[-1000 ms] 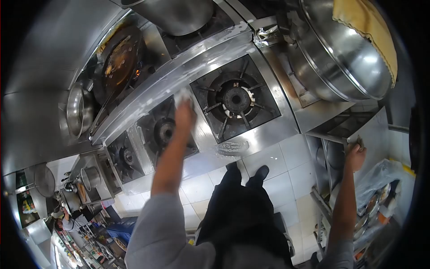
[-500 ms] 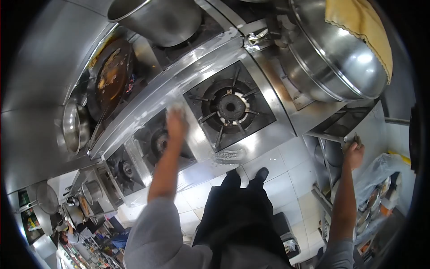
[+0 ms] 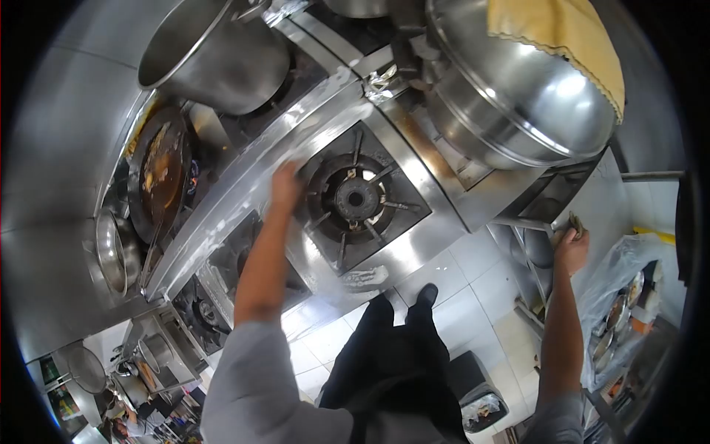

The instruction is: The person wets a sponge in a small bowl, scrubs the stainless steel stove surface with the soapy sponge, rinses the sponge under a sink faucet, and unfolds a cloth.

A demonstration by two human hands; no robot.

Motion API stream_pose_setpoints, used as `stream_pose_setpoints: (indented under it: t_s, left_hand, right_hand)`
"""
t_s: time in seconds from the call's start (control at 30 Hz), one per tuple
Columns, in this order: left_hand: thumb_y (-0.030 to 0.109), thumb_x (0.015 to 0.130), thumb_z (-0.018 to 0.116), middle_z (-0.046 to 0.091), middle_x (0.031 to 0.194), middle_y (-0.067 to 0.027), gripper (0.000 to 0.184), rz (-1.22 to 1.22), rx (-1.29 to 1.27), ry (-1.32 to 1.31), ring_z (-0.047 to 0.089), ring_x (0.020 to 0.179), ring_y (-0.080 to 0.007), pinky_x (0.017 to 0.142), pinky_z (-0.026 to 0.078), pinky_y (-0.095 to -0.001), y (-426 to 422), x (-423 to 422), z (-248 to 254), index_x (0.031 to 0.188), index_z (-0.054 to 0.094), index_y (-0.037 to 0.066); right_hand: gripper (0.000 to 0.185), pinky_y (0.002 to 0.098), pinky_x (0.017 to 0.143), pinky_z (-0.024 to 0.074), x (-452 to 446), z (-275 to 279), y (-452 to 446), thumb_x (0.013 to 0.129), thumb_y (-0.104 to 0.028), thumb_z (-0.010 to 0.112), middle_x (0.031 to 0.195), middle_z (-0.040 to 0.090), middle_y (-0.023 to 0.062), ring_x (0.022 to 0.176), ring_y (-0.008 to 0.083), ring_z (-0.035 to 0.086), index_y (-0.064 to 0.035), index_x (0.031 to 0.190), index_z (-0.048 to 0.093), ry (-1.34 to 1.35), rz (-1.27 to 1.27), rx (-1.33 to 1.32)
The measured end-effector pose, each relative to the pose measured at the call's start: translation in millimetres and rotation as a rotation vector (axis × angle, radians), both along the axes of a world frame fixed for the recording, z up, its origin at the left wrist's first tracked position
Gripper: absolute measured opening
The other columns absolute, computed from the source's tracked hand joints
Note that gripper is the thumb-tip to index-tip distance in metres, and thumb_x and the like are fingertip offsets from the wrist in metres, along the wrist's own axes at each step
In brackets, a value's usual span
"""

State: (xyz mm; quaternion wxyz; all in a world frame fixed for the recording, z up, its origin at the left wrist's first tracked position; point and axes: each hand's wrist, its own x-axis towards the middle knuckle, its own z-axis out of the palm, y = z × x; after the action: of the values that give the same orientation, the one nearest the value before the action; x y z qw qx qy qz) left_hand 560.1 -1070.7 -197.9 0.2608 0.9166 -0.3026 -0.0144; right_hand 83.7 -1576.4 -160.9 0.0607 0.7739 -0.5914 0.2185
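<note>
My left hand (image 3: 285,185) is on the steel stove top (image 3: 309,255), at the left corner of a burner (image 3: 355,198) with a black grate. It is blurred, its fingers look curled, and whatever is under them is hidden. White foam streaks (image 3: 235,216) run along the stove ledge, and a foamy patch (image 3: 365,277) lies on the front edge. Out to the right, my right hand (image 3: 572,250) is closed, with a small greyish-brown piece (image 3: 575,222) sticking out above the fingers; I cannot make out its kind. That hand is beside the end of a steel counter.
A large steel pot (image 3: 229,66) stands behind the stove, near a dark wok (image 3: 161,174) with food residue. To the right is a big domed steel vessel (image 3: 518,96) with a yellow cloth (image 3: 566,41) over it. A bin (image 3: 481,414) stands on the tiled floor.
The view has shifted, so the stove sits further left. My left hand has moved along the steel, closer to the large burner's grate. My right hand stays out at the right, still closed.
</note>
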Motion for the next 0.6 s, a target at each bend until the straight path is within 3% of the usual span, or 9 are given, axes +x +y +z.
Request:
stream_pose_setpoints:
  t_s: [0.03,0.13,0.2,0.3,0.37,0.43,0.47,0.5,0.6]
  left_hand:
    - [-0.003,0.069,0.064,0.065,0.116,-0.0196,0.047,0.075,0.034,-0.013,0.061,0.11,-0.0378,0.097,0.049,-0.0428,36,3,-18,0.114,0.067,0.008]
    - [-0.004,0.068,0.062,0.065,0.117,-0.0203,0.048,0.077,0.009,-0.097,0.06,0.112,-0.0381,0.098,0.048,-0.0431,13,8,-21,0.114,0.067,0.007]
    - [-0.006,0.067,0.059,0.064,0.117,-0.0211,0.049,-0.022,-0.039,-0.128,0.059,0.113,-0.0385,0.098,0.047,-0.0435,-64,21,-28,0.114,0.066,0.005]
    - [-0.002,0.07,0.063,0.066,0.104,-0.0255,0.036,-0.033,-0.101,-0.088,0.063,0.096,-0.0427,0.088,0.051,-0.0466,-192,21,-17,0.105,0.066,0.002]
    - [0.002,0.08,0.053,0.067,0.096,-0.0247,0.023,0.082,0.175,0.093,0.066,0.092,-0.039,0.085,0.051,-0.0508,-235,-12,-10,0.1,0.065,0.001]
    - [0.004,0.082,0.053,0.064,0.108,-0.0234,0.026,0.036,0.175,-0.061,0.064,0.1,-0.0389,0.088,0.051,-0.0494,-244,-78,-24,0.105,0.064,0.0]
    - [0.008,0.083,0.054,0.063,0.11,-0.0225,0.03,-0.016,0.089,-0.432,0.062,0.103,-0.039,0.092,0.05,-0.0486,-244,-111,-42,0.111,0.062,0.0]
    - [0.009,0.083,0.056,0.064,0.111,-0.0224,0.035,-0.073,-0.015,-0.524,0.062,0.104,-0.039,0.093,0.05,-0.0472,-245,-134,-29,0.117,0.06,0.001]
    - [0.009,0.084,0.056,0.065,0.106,-0.0225,0.028,-0.13,0.155,-0.241,0.065,0.097,-0.0381,0.086,0.052,-0.0465,-234,-102,-37,0.11,0.062,0.002]
  right_hand:
    - [0.036,0.0525,0.074,0.0482,1,2,0,0.088,-0.039,0.049,0.096,0.066,0.0179,0.088,0.0428,0.062,-0.0084,0.102,0.061,-0.004,-0.015,0.003]
    - [0.031,0.0508,0.074,0.0493,7,20,11,0.087,-0.034,0.054,0.095,0.066,0.0178,0.088,0.0421,0.063,-0.0082,0.102,0.062,-0.022,0.05,0.084]
    - [0.031,0.0507,0.074,0.0494,3,14,4,0.087,-0.034,0.053,0.095,0.066,0.0179,0.088,0.0421,0.063,-0.0082,0.102,0.062,-0.029,0.047,0.049]
    - [0.031,0.0515,0.073,0.0487,-3,3,0,0.088,-0.035,0.052,0.096,0.066,0.0181,0.088,0.0424,0.063,-0.0092,0.103,0.061,-0.002,0.044,0.04]
    - [0.031,0.0505,0.074,0.0494,0,6,0,0.085,-0.034,0.052,0.094,0.065,0.0183,0.087,0.0418,0.062,-0.0069,0.099,0.061,0.024,0.022,0.031]
    - [0.031,0.0507,0.074,0.0493,0,7,-2,0.085,-0.033,0.052,0.094,0.065,0.0183,0.087,0.0417,0.062,-0.0065,0.098,0.061,0.001,0.051,0.026]
    - [0.032,0.0509,0.074,0.0492,-1,7,-1,0.085,-0.033,0.052,0.093,0.065,0.0184,0.087,0.0417,0.062,-0.0061,0.098,0.061,-0.013,0.068,0.036]
    - [0.032,0.0509,0.074,0.0492,0,8,-1,0.085,-0.033,0.052,0.093,0.065,0.0184,0.087,0.0417,0.062,-0.0061,0.098,0.061,-0.02,0.06,0.033]
    - [0.03,0.051,0.075,0.0485,4,12,-2,0.086,-0.032,0.053,0.096,0.065,0.0187,0.089,0.0423,0.062,-0.0077,0.101,0.061,-0.025,0.038,0.074]
